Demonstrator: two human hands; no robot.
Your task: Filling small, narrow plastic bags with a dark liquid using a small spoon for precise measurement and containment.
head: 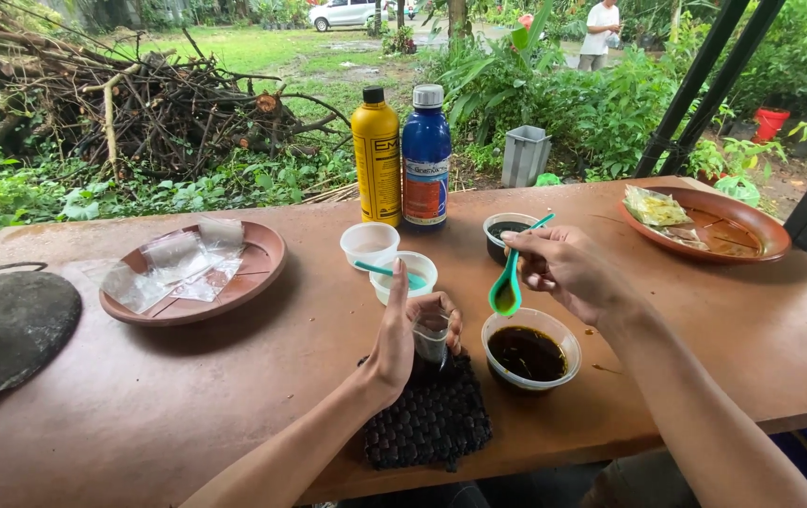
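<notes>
While left hand [402, 343] grips bag [431, 339], spoon [506, 293] hangs beside.

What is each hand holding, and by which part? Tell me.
Right hand holds a green spoon by its handle. Left hand grips a small clear bag near its top.

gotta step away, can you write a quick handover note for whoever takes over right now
Left hand: holds a small clear bag upright over the dark mat.
Right hand: holds a green spoon, dark liquid in its bowl, above the cup of dark liquid.
Nearby: two white cups, one with a teal stick; dark bowl; yellow bottle and blue bottle; plate of empty bags to the left.
Done: spoon loaded.
Left: nothing visibly in the bag yet; spoon not over it.
</notes>
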